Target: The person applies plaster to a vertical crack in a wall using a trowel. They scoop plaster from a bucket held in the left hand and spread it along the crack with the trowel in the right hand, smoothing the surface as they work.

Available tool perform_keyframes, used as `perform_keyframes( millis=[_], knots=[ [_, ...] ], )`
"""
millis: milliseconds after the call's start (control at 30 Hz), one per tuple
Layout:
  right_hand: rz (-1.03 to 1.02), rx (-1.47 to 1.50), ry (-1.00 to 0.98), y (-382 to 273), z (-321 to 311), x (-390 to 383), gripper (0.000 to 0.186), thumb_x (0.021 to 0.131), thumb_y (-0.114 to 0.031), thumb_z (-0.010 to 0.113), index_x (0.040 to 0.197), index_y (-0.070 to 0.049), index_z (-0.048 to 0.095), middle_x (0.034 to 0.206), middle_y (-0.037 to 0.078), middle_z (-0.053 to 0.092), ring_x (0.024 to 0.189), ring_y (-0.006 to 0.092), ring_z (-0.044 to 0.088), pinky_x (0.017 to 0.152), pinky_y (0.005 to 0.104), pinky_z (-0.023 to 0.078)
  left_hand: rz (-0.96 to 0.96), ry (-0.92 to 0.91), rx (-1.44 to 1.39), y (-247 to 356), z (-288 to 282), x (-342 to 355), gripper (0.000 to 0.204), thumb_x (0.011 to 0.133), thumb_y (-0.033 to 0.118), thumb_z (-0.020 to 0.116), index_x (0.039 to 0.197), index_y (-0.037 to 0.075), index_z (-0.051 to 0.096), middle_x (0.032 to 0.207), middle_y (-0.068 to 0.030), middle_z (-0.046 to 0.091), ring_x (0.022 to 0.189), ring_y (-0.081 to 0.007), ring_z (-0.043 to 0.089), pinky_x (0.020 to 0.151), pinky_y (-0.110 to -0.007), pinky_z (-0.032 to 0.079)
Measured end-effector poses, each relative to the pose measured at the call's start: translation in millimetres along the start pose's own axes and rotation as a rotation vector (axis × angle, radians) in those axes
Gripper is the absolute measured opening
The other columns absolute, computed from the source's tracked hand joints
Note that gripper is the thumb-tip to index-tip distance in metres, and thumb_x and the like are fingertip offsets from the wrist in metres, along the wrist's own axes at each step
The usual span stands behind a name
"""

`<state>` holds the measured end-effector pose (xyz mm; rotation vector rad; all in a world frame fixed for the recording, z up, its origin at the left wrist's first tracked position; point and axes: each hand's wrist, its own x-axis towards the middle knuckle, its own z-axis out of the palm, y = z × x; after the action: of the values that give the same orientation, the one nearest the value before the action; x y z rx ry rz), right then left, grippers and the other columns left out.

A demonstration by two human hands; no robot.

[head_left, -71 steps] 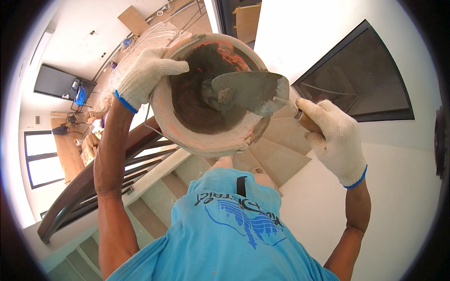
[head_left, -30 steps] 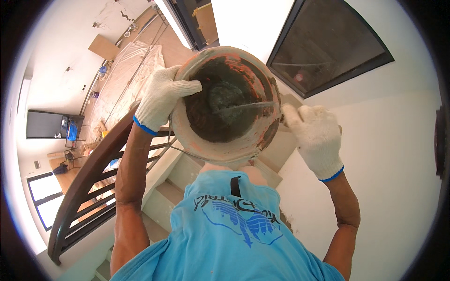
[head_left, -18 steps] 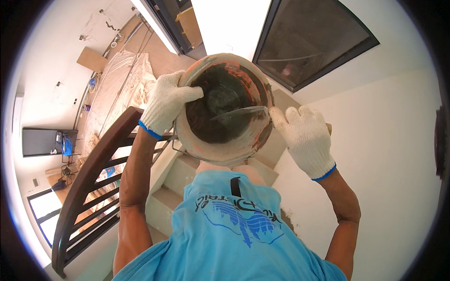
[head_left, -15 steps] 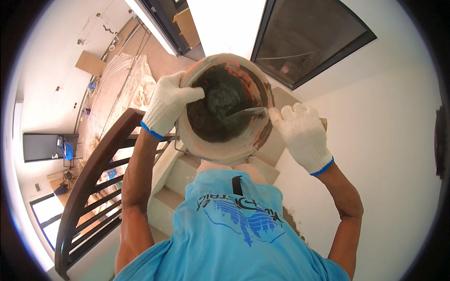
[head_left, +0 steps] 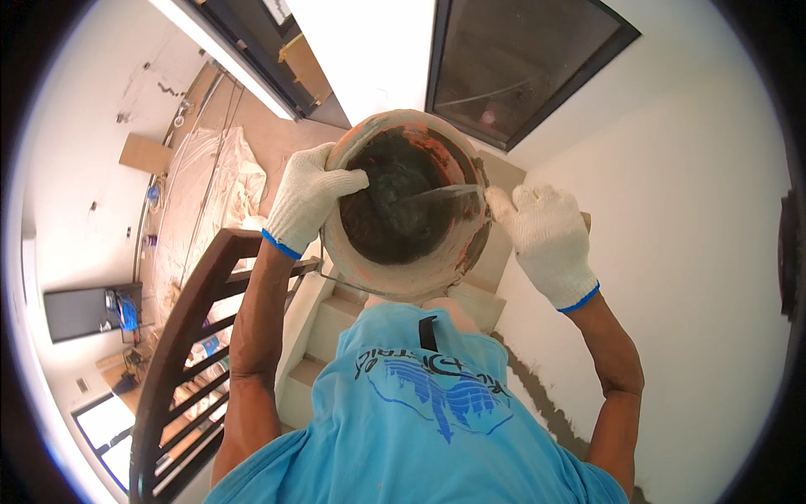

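A round bucket [head_left: 395, 281] hangs in front of me, its reddish-orange inner wall smeared with grey and dark residue. My left hand [head_left: 315, 195], in a white knit glove with a blue cuff, grips the left rim with the thumb over the inside. My right hand [head_left: 547, 239], gloved alike, is closed round a trowel [head_left: 445, 193]. Its thin blade reaches over the right rim into the bucket, and a bit of the handle shows beyond the fist. Dark wet-looking material [head_left: 390, 197] lies at the bucket's bottom; I cannot tell how deep it is.
Stairs [head_left: 323, 332] lie below, with a dark railing [head_left: 189, 323] along the left. A white wall [head_left: 672, 277] rises close on the right. Beyond the railing, crumpled sheeting [head_left: 222, 176] covers part of the floor. A dark-framed window [head_left: 520, 67] is ahead.
The view has turned, so the railing and window sit differently. Both hands keep hold of the bucket and trowel. The trowel blade looks slightly shifted inside the bucket.
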<state>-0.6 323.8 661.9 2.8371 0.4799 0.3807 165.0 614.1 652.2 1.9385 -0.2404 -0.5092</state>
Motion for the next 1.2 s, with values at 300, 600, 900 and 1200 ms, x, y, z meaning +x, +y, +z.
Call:
perform_keyframes(
  millis=[300,600,900,1200],
  knots=[
    [0.331,0.125,-0.106,-24,-9,-9,0.040,0.078,-0.003,0.069,0.116,-0.013,0.070,0.084,0.005,0.060,0.081,0.0270,0.062,0.071,0.0416,0.049,0.045,-0.130,-0.108,1,-2,30,0.044,0.079,0.013,0.076,0.115,-0.012,0.073,0.092,-0.0108,0.074,0.081,-0.0151,0.068,0.076,-0.029,0.058],
    [0.299,-0.010,-0.151,-37,-13,-9,0.043,0.083,-0.013,0.068,0.126,-0.010,0.064,0.086,0.005,0.055,0.084,0.0244,0.061,0.069,0.0403,0.046,0.046,-0.246,-0.097,11,1,50,0.047,0.079,0.015,0.078,0.118,-0.011,0.072,0.097,-0.0114,0.074,0.084,-0.0170,0.068,0.078,-0.030,0.057],
    [0.401,0.025,-0.181,-35,-4,-12,0.035,0.083,-0.015,0.067,0.117,-0.010,0.063,0.090,0.006,0.056,0.089,0.0257,0.061,0.072,0.0403,0.046,0.030,-0.308,-0.120,7,7,65,0.044,0.080,0.011,0.075,0.117,-0.012,0.072,0.099,-0.0120,0.075,0.086,-0.0169,0.069,0.080,-0.031,0.058],
    [0.697,0.410,-0.112,-43,-7,-29,0.041,0.082,-0.010,0.066,0.123,-0.006,0.068,0.097,0.014,0.064,0.095,0.0354,0.064,0.079,0.0496,0.051,0.149,-0.307,-0.009,-30,11,94,0.048,0.082,0.009,0.074,0.126,-0.011,0.071,0.108,-0.0078,0.076,0.094,-0.0149,0.068,0.085,-0.030,0.056]
  ],
)
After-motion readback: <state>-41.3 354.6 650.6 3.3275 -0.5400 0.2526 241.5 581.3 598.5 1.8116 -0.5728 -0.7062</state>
